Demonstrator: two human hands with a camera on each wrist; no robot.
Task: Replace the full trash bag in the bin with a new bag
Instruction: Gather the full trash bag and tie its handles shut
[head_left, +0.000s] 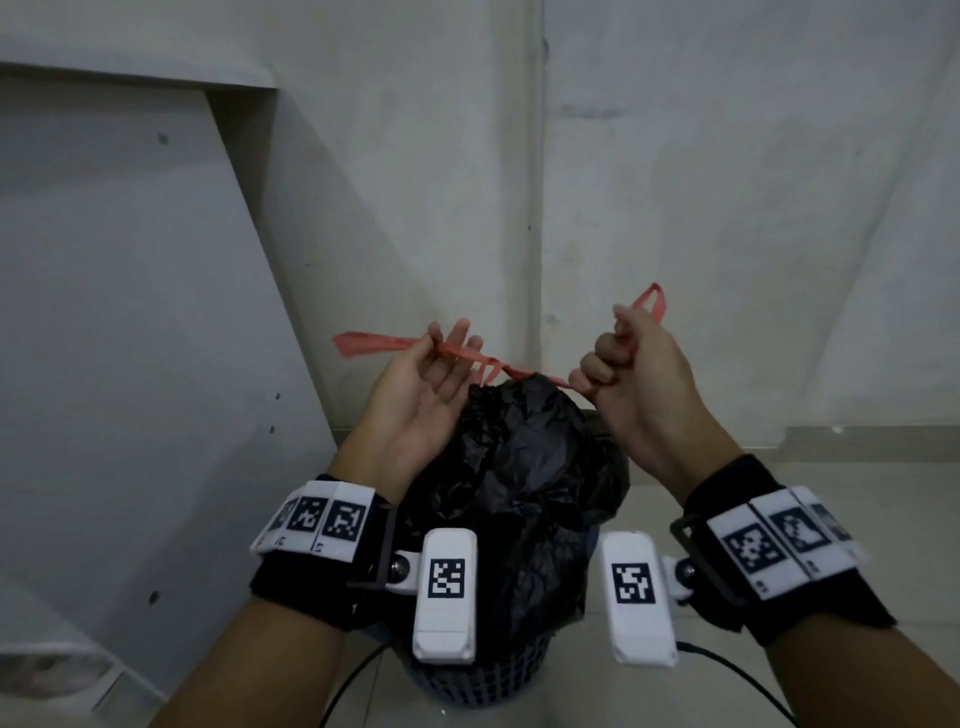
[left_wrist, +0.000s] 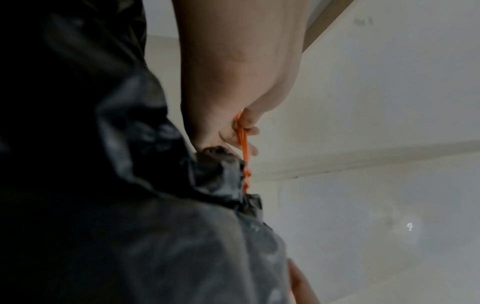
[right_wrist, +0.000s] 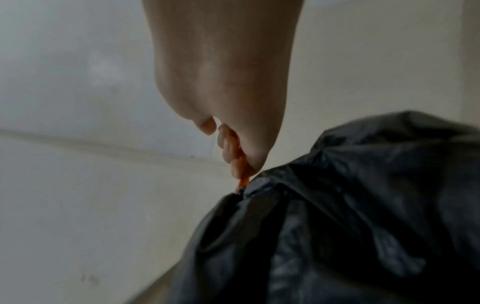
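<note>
A full black trash bag (head_left: 524, 467) bulges out of a dark mesh bin (head_left: 483, 680) at the bottom centre. Its mouth is gathered by a red drawstring (head_left: 498, 366) pulled taut sideways across the top. My left hand (head_left: 441, 358) pinches the left strand, whose loose end (head_left: 363, 344) sticks out to the left. My right hand (head_left: 618, 358) is fisted round the right strand, with a red loop (head_left: 652, 301) poking above the fist. The left wrist view shows fingers (left_wrist: 249, 131) on the drawstring (left_wrist: 245, 148) above the bag (left_wrist: 155, 205). In the right wrist view, fingers (right_wrist: 228, 148) clamp the string (right_wrist: 243, 179) at the bag's neck (right_wrist: 337, 205).
A pale wall (head_left: 727, 208) stands close behind the bin, with a corner seam running down it. A grey slanted panel (head_left: 130, 338) fills the left side. Light floor tiles (head_left: 857, 499) lie to the right, and a black cable (head_left: 737, 675) trails near the bin.
</note>
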